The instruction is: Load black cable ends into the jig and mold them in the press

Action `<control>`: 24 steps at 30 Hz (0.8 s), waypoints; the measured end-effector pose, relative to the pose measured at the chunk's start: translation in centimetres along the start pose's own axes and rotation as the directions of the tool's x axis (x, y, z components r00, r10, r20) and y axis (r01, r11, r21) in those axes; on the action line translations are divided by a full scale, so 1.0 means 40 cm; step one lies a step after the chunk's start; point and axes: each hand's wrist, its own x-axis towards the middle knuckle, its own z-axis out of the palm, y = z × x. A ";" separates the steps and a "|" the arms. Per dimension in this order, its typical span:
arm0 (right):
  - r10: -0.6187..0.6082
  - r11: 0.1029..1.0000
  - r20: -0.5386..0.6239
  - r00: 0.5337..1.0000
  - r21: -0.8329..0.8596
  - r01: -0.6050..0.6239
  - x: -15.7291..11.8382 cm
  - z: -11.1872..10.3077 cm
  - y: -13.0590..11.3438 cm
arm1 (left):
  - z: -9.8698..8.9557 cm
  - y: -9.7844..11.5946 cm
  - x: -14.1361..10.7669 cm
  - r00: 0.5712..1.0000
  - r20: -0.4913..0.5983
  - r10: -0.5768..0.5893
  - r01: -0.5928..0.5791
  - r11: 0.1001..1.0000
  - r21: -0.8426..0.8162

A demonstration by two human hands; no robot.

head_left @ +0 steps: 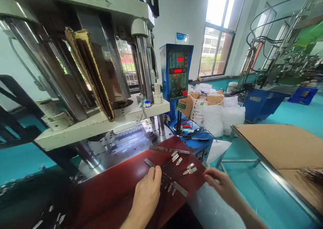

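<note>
My left hand [148, 190] is over the dark red board [113, 182], its fingers curled together at a metal strip [181, 189] with dark cables on it. What those fingers pinch is hidden beneath them. Several cable connectors [179, 161] with silvery metal ends and orange bits lie fanned out on the board, more of them beside the strip. At the board's right edge, my right hand [220, 182] has thumb and fingers pinched together. A small pale piece [206, 165] shows at its fingertips, too blurred to name. Farther back on the board rests a second metal bar [170, 150].
A press with steel columns [142, 67] stands ahead, folded cardboard [93, 74] leaning on it. Its metal bed [131, 141] lies behind the board. A control box [176, 72] shows red digits. White sacks [214, 118] stand behind; a cardboard-topped table [280, 148] is at right.
</note>
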 end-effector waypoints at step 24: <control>-0.509 0.620 0.426 0.748 0.784 -0.024 0.175 0.186 -0.244 | 0.020 -0.019 -0.017 0.998 0.067 0.015 0.007 0.950 -0.313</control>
